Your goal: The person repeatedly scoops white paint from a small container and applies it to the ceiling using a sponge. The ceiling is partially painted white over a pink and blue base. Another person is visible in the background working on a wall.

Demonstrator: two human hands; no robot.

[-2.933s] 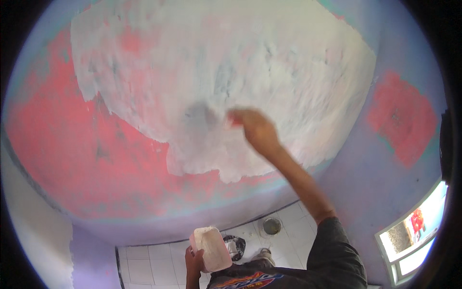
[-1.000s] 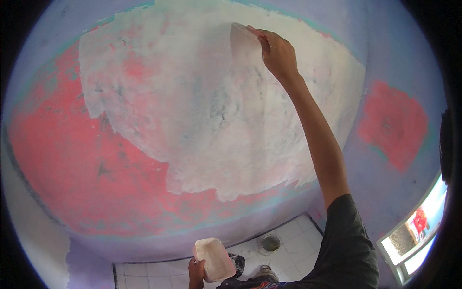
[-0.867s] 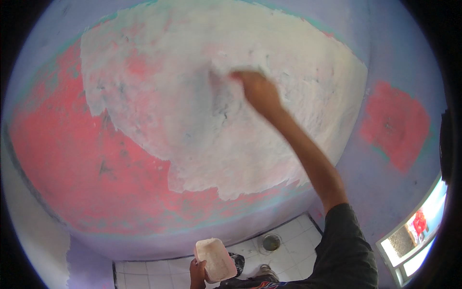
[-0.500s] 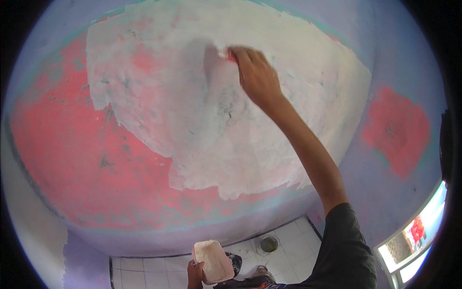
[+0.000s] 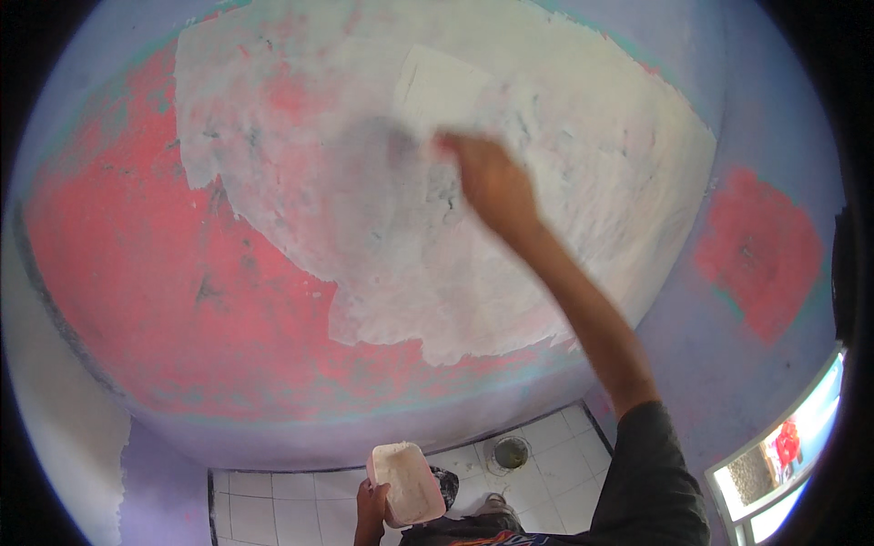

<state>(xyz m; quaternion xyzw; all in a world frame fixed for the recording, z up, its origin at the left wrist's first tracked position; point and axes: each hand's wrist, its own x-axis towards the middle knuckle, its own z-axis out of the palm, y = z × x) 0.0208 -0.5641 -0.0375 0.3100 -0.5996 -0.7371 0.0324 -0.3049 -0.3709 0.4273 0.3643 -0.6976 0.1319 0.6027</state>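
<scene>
My right hand point(image 5: 496, 187) is raised against the wall, its fingers wrapped round the red handle of a putty knife point(image 5: 443, 144). Motion smears the hand and the blade. Whitish filler point(image 5: 546, 164) coats the wall's middle, and a fresh, thicker cream patch point(image 5: 442, 86) lies just above the knife. Low in the picture, my left hand point(image 5: 370, 506) grips the left side of a pale pink rectangular tub point(image 5: 407, 484), which is tilted and has white paste inside and on its rim.
Bare red paint point(image 5: 173, 282) shows left of the filler. Another red patch point(image 5: 760, 255) marks the right-hand wall. On the white tiled floor point(image 5: 291, 510) stands a round bucket point(image 5: 508, 453) with a dark object point(image 5: 446, 485) beside the tub. A window point(image 5: 774, 455) is at lower right.
My right hand has moved down the wall with the putty knife. A cream patch of filler now shows above it. The left hand still holds the tub.
</scene>
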